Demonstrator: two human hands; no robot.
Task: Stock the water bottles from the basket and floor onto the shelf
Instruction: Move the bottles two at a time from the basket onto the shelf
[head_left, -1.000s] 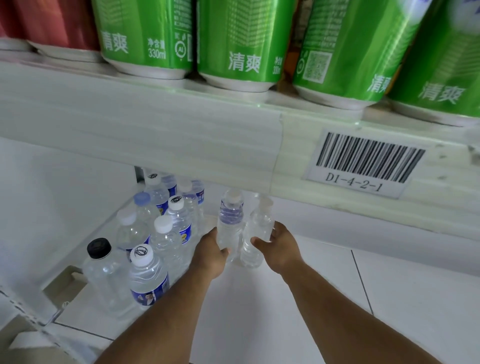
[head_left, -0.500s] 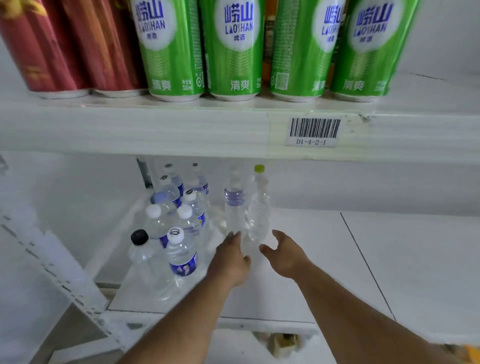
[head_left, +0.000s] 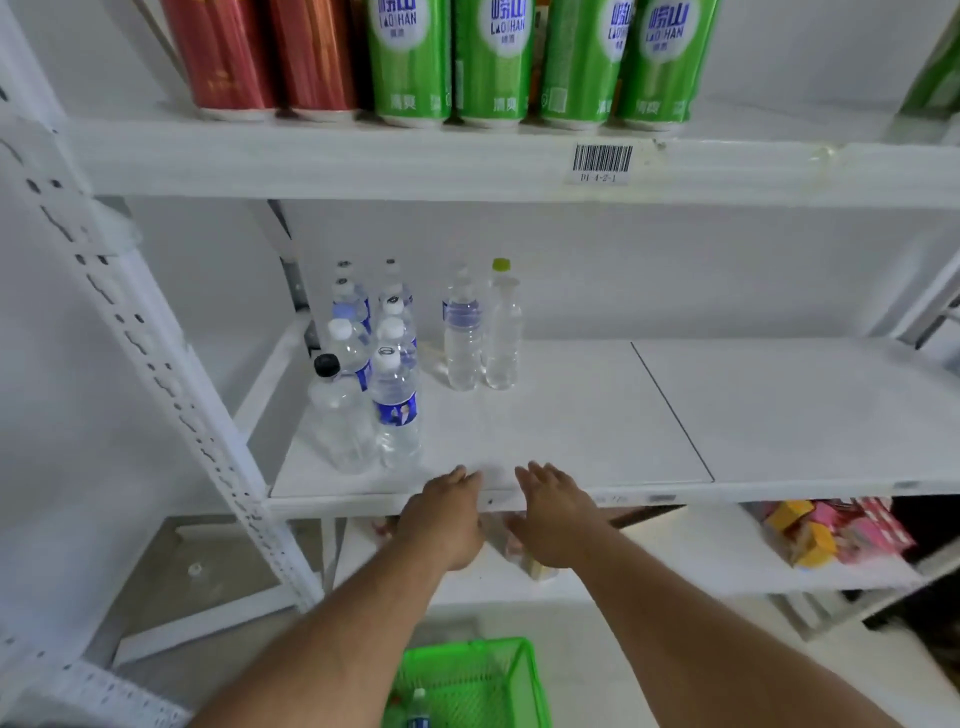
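left hand (head_left: 445, 519): over the front lip of the shelf (head_left: 571, 431), fingers loose and nearly straight, nothing in it.

right hand (head_left: 551, 512): just beside the left, also at the shelf's front lip, fingers spread a bit, holding nothing.

pair of bottles (head_left: 480, 332): standing mid-depth on the shelf, well back from the front lip. One has a purple-ish label, the other a yellow-green cap. They look like they're touching side by side.

cluster (head_left: 371, 364): a bunch more bottles in the shelf's left back corner, running forward to a black-capped one near the front.

basket (head_left: 470, 680): green, on the floor below the shelf. At least one bottle (head_left: 417, 709) is in it, blue label; its lower part is cut off by the frame.

which way they point: every bottle on the shelf is upright, caps up, long axis vertical. The basket one seems cap-up too, though I can't say for sure.

step in hand: looks to me like both hands are free for the next grab from the basket.

how to do it well: I'd grip each around the body, one per hand, set them flat on their bases next to the pair, and fill from back to front so nothing gets knocked.
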